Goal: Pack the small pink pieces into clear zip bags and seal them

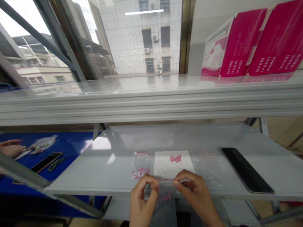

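Observation:
Between my two hands hangs a small clear zip bag (166, 189) with a red seal line along its top and a few pink beads low inside. My left hand (144, 197) pinches one top corner of it with thumb and forefinger. At the other corner, my right hand (193, 190) pinches the seal in the same way. Just beyond lies a white paper sheet (162, 164) with a cluster of pink beads (175, 158) on it. Left of the sheet is a zip bag of pink beads (141, 167). On its right lie flat clear zip bags (208, 167).
A black phone or tablet (247, 170) rests at the right of the grey shelf table (113, 171). An upper shelf (151, 107) crosses in front, bearing pink boxes (243, 44). At far left, another person's hand (11, 148) is over a blue table (78, 142).

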Demonstrator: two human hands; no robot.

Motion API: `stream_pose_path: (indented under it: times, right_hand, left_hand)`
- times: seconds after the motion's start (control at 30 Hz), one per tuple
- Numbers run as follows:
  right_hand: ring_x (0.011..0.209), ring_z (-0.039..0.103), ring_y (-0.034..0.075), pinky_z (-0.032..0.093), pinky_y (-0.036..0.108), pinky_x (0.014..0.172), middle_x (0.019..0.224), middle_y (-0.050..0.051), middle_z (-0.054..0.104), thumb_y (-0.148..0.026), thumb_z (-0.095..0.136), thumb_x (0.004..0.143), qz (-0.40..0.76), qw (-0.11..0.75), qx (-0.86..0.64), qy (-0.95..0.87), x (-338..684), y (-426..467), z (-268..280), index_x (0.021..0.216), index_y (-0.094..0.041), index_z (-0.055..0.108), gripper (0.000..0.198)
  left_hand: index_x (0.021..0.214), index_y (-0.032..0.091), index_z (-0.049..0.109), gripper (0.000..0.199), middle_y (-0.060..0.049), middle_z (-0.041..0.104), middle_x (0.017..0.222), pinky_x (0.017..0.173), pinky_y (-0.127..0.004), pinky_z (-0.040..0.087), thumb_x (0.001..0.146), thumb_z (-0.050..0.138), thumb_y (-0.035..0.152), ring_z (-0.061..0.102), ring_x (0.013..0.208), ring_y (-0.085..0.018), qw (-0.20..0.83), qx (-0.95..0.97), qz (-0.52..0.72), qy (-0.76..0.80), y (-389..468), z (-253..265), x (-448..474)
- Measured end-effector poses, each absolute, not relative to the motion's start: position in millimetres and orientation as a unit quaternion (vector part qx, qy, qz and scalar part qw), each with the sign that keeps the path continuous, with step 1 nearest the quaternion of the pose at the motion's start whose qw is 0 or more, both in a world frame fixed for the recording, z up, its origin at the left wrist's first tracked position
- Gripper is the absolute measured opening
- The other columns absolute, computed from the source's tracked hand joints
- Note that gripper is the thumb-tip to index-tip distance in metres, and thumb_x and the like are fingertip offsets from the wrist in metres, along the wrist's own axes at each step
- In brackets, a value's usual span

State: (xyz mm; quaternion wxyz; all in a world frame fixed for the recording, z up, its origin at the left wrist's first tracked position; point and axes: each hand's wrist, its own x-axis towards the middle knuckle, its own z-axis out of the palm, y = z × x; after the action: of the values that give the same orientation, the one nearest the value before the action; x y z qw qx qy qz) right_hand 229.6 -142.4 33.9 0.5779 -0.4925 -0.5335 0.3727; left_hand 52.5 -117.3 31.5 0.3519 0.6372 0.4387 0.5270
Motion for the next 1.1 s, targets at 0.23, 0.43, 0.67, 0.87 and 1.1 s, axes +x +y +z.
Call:
stream_pose_path:
  times: [0.23,0.43,0.67,0.87,1.1]
  right_hand:
    - [0.059,0.062,0.015,0.051,0.025,0.055,0.066,0.004,0.070,-0.034,0.075,0.076,0.455,0.635,-0.424,-0.458,196.2,-106.6,39.7,0.077,-0.019,0.079,0.016]
    - [0.057,0.060,0.013,0.054,0.026,0.056,0.072,0.004,0.071,-0.040,0.070,0.077,0.508,0.606,-0.399,-0.465,168.6,-45.3,47.4,0.092,-0.015,0.076,0.030]
    - [0.074,0.068,0.019,0.058,0.031,0.063,0.095,0.009,0.073,-0.024,0.068,0.070,0.434,0.582,-0.471,-0.501,171.2,-36.8,23.4,0.109,-0.017,0.069,0.040]
    - [0.092,0.069,0.022,0.058,0.037,0.081,0.104,0.011,0.073,-0.034,0.057,0.087,0.308,0.566,-0.523,-0.558,248.2,-102.5,29.4,0.106,-0.018,0.071,0.028]
    - [0.101,0.067,0.030,0.054,0.050,0.092,0.102,0.015,0.074,-0.019,0.042,0.086,-0.042,0.460,-0.662,-0.591,342.3,-141.0,18.8,0.100,-0.016,0.073,0.034]
  left_hand:
    - [0.072,0.019,0.063,0.024,0.001,0.059,0.066,0.059,-0.020,0.045,0.086,0.063,0.038,0.056,0.064,-0.015,0.285,0.617,0.567,0.466,-102.2,54.7,27.4]
    - [0.084,0.019,0.059,0.033,0.005,0.049,0.056,0.049,-0.020,0.037,0.084,0.056,0.051,0.045,0.051,-0.012,0.268,0.582,0.554,0.531,-49.9,54.2,6.0]
    - [0.076,0.019,0.063,0.030,0.003,0.054,0.048,0.050,-0.026,0.039,0.077,0.055,0.048,0.053,0.047,-0.018,0.201,0.630,0.468,0.586,-1.8,22.9,-7.1]
    - [0.102,0.015,0.067,0.029,-0.015,0.069,0.094,0.077,-0.041,0.045,0.084,0.049,0.028,0.062,0.088,-0.032,0.030,0.638,0.449,0.625,-11.3,29.0,0.5]
    - [0.103,0.020,0.069,0.024,-0.009,0.072,0.096,0.085,-0.041,0.049,0.090,0.049,0.020,0.063,0.093,-0.027,0.080,0.797,0.397,0.447,-51.0,28.9,117.4]
